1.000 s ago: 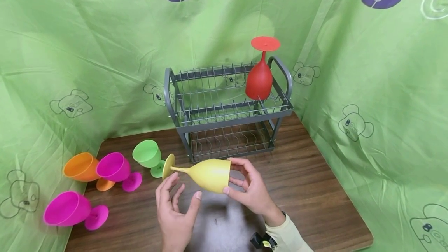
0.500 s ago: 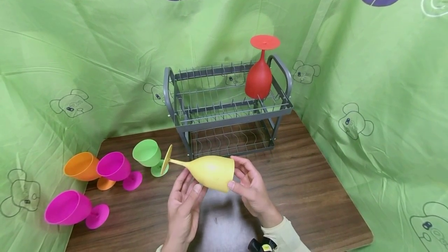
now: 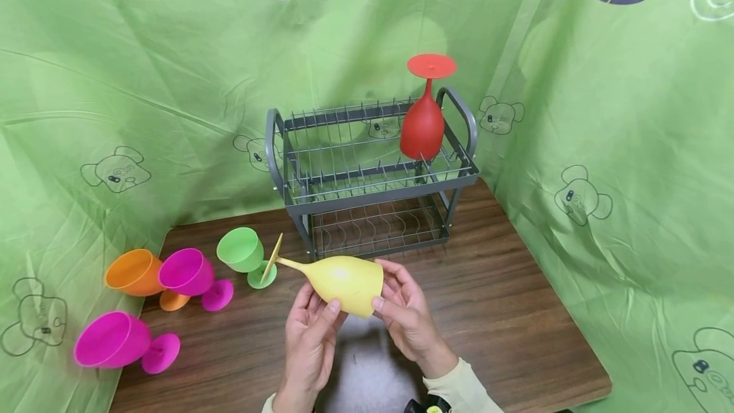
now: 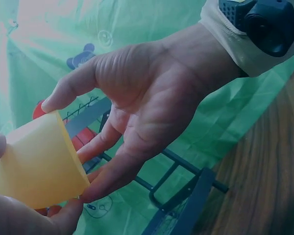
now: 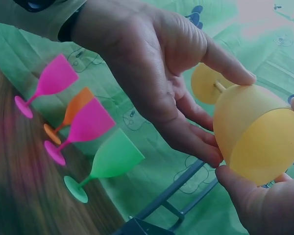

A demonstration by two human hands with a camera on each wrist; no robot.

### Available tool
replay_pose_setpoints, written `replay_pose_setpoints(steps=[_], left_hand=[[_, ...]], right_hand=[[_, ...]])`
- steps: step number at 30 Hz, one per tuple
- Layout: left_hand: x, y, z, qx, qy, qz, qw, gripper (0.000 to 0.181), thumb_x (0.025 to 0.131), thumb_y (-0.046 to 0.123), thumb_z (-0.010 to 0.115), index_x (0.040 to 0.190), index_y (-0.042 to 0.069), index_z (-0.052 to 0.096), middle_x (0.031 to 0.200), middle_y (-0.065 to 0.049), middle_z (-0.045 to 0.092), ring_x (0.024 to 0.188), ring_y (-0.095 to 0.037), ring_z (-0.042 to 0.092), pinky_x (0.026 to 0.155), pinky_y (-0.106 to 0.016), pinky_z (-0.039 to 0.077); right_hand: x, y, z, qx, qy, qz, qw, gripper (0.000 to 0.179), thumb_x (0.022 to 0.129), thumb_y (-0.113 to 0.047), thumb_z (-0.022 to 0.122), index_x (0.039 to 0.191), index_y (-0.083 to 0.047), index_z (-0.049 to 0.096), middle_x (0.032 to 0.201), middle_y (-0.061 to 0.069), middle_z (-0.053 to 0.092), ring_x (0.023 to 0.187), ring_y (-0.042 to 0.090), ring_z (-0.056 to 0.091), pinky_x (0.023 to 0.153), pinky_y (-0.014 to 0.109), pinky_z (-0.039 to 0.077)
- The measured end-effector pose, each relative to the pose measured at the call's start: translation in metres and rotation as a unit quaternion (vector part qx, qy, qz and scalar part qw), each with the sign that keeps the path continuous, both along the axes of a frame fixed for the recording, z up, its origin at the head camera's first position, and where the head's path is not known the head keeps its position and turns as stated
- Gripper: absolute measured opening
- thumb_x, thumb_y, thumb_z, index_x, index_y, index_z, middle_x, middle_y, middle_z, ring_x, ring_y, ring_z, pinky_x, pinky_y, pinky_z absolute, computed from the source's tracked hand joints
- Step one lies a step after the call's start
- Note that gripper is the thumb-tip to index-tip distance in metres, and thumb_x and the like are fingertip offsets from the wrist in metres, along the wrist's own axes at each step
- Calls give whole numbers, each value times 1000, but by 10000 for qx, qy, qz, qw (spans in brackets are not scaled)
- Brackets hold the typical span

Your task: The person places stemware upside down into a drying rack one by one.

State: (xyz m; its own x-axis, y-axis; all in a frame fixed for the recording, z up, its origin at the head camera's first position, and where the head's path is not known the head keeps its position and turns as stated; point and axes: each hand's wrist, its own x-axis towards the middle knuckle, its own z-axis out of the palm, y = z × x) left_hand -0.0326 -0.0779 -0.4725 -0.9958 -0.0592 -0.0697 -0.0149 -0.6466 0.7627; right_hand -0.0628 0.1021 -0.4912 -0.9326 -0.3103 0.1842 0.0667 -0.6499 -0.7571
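A yellow wine goblet (image 3: 342, 280) lies sideways in the air between both hands, its foot pointing left and its mouth right. My left hand (image 3: 311, 341) holds the bowl from below, thumb on the near side. At the mouth, my right hand (image 3: 414, 324) pinches the rim between thumb and fingers, which the left wrist view shows closely on the yellow goblet (image 4: 39, 161). The right wrist view looks partly into the hollow bowl. Behind stands a grey two-tier dish rack (image 3: 381, 194), with a red goblet (image 3: 423, 129) upside down at the right of its upper tier.
On the wooden table (image 3: 516, 336) at left stand a green goblet (image 3: 239, 251), an orange goblet (image 3: 133, 273), a magenta goblet (image 3: 185, 273) and a nearer magenta goblet (image 3: 111, 341). Green printed cloth (image 3: 189, 81) walls the table at the back and sides.
My left hand has moved up and right from near the stem onto the yellow goblet's bowl. The goblet's foot end has risen slightly, and my right hand keeps its hold on the rim.
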Motion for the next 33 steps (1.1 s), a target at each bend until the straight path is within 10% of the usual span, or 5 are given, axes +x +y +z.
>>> replay_pose_setpoints(steps=[17,33], left_hand=[[-3,-5,7,-40,451,221,9987,56,93,-21,59,146,-2,51,129,-10,62,117,-19,68,98,-38,63],[-21,-37,49,-1802,940,852,9754,66,78,-26,72,140,-10,59,128,-12,71,116,-21,72,88,-33,64]], right_hand=[[-9,6,14,1032,533,-340,9926,76,88,4,79,150,14,36,140,9,58,127,17,63,100,31,61],[-48,70,94,2939,2113,-1502,9200,71,79,21,76,144,11,51,150,14,57,138,25,58,110,39,55]])
